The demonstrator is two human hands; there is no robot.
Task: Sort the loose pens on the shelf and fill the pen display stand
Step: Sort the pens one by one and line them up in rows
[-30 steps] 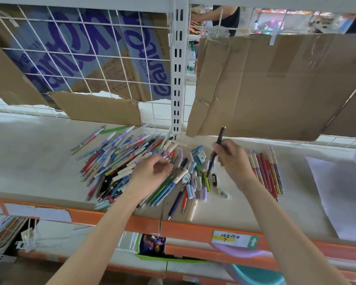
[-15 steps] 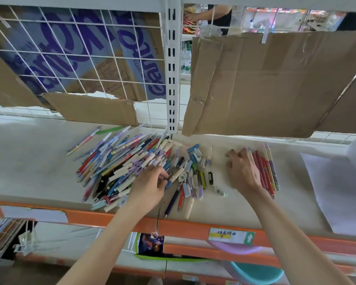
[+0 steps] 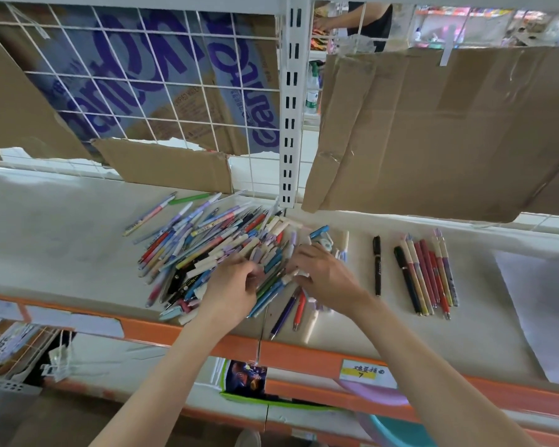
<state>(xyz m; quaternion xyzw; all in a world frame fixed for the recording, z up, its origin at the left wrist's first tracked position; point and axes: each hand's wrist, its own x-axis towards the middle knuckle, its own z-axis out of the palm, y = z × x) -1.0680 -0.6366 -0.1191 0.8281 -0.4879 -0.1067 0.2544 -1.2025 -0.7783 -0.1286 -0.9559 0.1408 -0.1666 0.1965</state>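
Nearest, two bare forearms rise from the bottom edge and converge toward the middle of the shelf (image 3: 62,253). Orange front rail (image 3: 304,353) of the shelf carries a yellow-and-white label (image 3: 363,372), right of centre. Below the rail: a lower level with a purple and a teal tub (image 3: 397,427) at right, a wire rack (image 3: 17,346) at far left.

Left hand (image 3: 231,293) sits palm down at the near edge of the pen pile (image 3: 207,250), fingers curled into the pens; whether it actually grips one, cannot tell. Right hand (image 3: 325,275) palm down just right of it, fingers bent, tips pinching a small white piece (image 3: 300,273), maybe a cap. Hands nearly touching.

Pile is a loose fan of mixed-colour pens, left of centre, mostly slanted up-right. A dark blue pen (image 3: 283,314) and a red pen (image 3: 299,309) lie near the rail under the right wrist.

Right of the hands, a single black pen (image 3: 377,266) lies alone. Further right, a sorted row (image 3: 428,272) of pens lies side by side, touching, with a black one at its left. White paper sheet (image 3: 542,304) at far right.

Far side: white slotted upright (image 3: 291,101), wire grid with printed cardboard (image 3: 162,79) at left, plain brown cardboard (image 3: 439,130) hanging at right. No display stand in view.
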